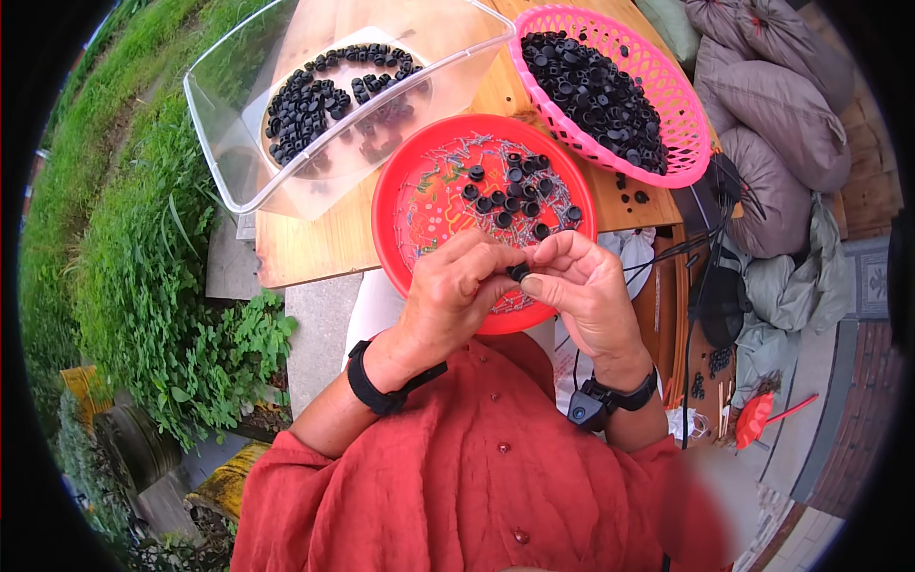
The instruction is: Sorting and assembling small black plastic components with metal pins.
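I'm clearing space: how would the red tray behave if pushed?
The red tray would probably slide as one stiff piece, given its smooth moulded rim. The loose black caps inside would likely roll, being small and round. It might tip toward the lap, since its near side seems to overhang the table.

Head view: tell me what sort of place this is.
Probably an outdoor handwork spot, perhaps by a home: green plants, a wooden table and a red tray with small black parts.
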Motion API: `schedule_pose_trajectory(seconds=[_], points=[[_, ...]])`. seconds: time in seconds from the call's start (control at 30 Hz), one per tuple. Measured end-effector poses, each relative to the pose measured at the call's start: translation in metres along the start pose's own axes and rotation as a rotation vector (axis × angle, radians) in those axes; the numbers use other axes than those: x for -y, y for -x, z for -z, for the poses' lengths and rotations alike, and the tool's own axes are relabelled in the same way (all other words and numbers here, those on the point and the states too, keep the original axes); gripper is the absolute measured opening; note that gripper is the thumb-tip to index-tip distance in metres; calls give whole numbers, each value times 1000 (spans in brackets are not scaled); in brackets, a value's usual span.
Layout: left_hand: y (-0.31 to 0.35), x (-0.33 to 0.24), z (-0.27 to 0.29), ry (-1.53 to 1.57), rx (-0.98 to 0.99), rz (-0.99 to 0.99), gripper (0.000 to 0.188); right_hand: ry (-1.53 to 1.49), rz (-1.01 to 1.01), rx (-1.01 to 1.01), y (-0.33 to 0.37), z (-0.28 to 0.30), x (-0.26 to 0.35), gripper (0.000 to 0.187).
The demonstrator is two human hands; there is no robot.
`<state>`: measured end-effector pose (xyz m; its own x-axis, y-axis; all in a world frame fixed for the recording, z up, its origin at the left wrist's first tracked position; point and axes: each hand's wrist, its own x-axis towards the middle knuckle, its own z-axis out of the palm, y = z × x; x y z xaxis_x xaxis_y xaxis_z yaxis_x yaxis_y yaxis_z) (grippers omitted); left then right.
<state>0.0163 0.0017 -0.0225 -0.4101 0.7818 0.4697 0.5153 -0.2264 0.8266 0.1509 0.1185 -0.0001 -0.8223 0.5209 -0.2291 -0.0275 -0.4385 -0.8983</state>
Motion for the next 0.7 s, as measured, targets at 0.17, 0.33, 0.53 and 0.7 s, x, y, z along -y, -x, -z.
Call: schedule_pose_trajectory(seconds=[0.17,0.33,0.53,0.7], points=[[-1,0,1,-18,6,-25,31,2,-17,17,1,0,2,27],[-1,0,1,-14,5,-37,31,-14,-14,33,-1,5,-1,28],[3,-3,-2,171,15,160,29,-51,64,42,0,8,-5,30],[9,-7,-7,179,-64,202,33,-57,246,63,1,3,-17,31]])
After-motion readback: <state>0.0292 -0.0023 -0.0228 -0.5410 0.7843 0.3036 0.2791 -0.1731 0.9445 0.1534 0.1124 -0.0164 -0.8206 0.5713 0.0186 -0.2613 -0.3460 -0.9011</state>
